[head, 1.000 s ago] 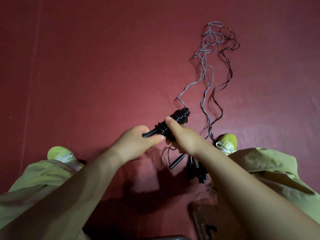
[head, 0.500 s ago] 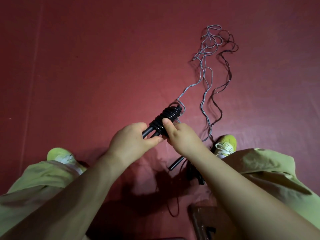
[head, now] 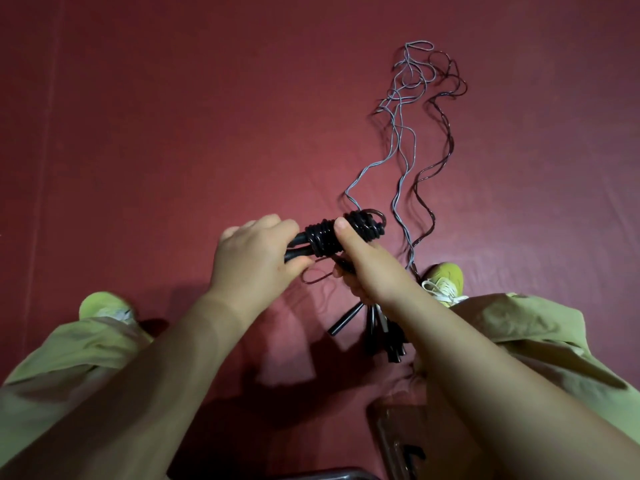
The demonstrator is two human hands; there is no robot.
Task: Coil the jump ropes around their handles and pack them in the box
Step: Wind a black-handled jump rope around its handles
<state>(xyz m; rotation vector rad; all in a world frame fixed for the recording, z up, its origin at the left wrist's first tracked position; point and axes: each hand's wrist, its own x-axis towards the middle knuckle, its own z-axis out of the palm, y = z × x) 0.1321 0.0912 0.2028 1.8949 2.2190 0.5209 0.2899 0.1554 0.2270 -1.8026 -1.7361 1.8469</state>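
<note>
Head view, both hands (head: 256, 258) (head: 367, 268) gripping coiled jump rope (head: 332, 233), red floor (head: 173, 133)

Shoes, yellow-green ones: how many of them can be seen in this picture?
2. One shoe is at the left, partly hidden by a trouser leg; the other shoe is at the right, beside the loose ropes.

There is a single view, from a wide-angle camera on the person's head. It looks steeply down and a little forward at the red floor (head: 173, 133), so both forearms run in from the bottom corners and meet near the middle. The left hand (head: 256, 258) and right hand (head: 367, 268) sit close to the lens. The knees fill the lower edges, bent outward by the wide angle. The loose ropes (head: 412, 133) lie farther off, toward the top right.
</note>
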